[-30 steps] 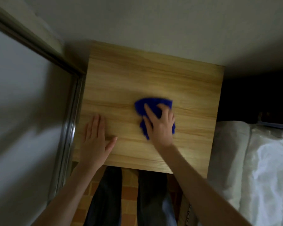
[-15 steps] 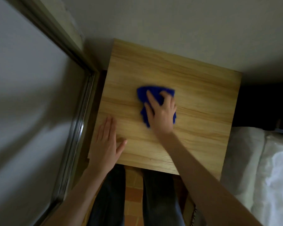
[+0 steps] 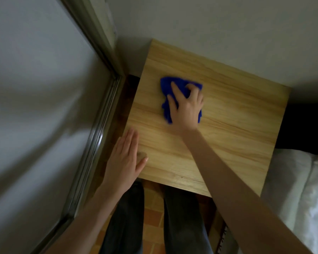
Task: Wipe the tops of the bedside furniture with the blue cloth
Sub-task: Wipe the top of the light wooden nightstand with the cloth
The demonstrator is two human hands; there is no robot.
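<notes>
You are pressing a fuzzy blue cloth on a smooth, matt wood-grain desk beside a glossy metal frame.

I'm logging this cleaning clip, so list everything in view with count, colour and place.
bedside table: one, light wood, centre, against the wall
blue cloth: one, blue, on the table top
bedding: one heap, white, right of the table
metal frame: one, grey, left
floor tiles: several, orange-brown, bottom centre
trouser legs: two, dark, over the tiles
left hand: one, flat on the table's near left corner
right hand: one, fingers curled into the blue cloth
</notes>
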